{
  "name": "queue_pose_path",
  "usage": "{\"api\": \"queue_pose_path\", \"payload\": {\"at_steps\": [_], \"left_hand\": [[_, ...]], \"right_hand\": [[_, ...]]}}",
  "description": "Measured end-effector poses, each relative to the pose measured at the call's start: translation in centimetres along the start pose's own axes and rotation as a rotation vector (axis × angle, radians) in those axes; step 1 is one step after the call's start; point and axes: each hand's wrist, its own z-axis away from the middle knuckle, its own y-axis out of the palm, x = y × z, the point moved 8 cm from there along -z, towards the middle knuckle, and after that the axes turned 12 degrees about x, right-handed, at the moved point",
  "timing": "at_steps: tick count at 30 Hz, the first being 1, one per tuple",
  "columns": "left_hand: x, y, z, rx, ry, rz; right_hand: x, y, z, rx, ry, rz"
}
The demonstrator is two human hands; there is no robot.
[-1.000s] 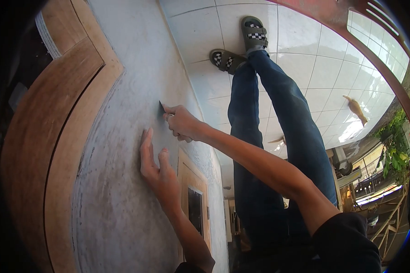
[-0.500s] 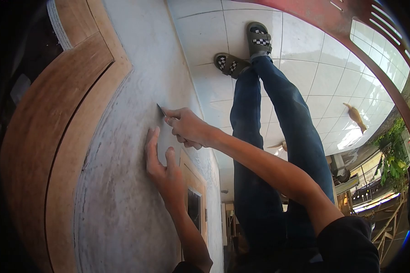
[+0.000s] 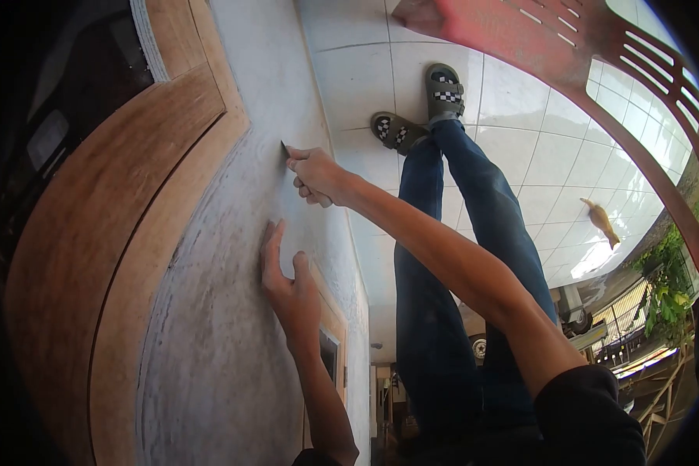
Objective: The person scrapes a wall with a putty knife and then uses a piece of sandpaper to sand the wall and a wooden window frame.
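A small knife (image 3: 284, 147) with a dark, pointed blade is gripped in my right hand (image 3: 316, 175). Its handle is mostly covered by my closed fingers, and the tip is at the pale, grey-smudged wall (image 3: 217, 334). My left hand (image 3: 289, 283) is nearer to me along the same wall, fingers and thumb apart, holding nothing. Its fingertips seem to rest against the surface. Beyond both hands, the curved wooden frame (image 3: 140, 210) borders the wall on the left.
A red plastic chair (image 3: 512, 35) stands at the upper right on white floor tiles (image 3: 512, 89). An orange cat (image 3: 600, 223) is on the tiles. My legs and sandals (image 3: 445, 92) are right of the wall. Another wooden frame (image 3: 332, 314) is set beside my left forearm.
My right hand has moved the knife farther along the wall, away from my left hand. My left hand has stayed about where it was. The view has shifted slightly.
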Motion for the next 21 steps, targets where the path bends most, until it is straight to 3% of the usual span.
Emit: {"api": "queue_pose_path", "payload": {"at_steps": [2, 6, 11, 16, 21], "left_hand": [[0.1, 0.2, -0.1, 0.007, 0.011, -0.001], [0.0, 0.5, -0.1, -0.016, -0.01, 0.044], [0.4, 0.4, -0.2, -0.08, -0.023, 0.1], [0.1, 0.2, -0.3, -0.08, 0.022, 0.237], [1.1, 0.6, -0.1, -0.147, 0.009, 0.214]], "right_hand": [[1.1, 2.4, 2.5, -0.017, -0.073, 0.021], [1.4, 5.6, 6.5, 0.107, -0.028, 0.102], [3.9, 2.1, 1.1, 0.011, -0.078, 0.105], [3.7, 9.5, 9.3, 0.106, -0.108, 0.129], [5.2, 8.5, 8.0, 0.015, -0.079, 0.198]]}}
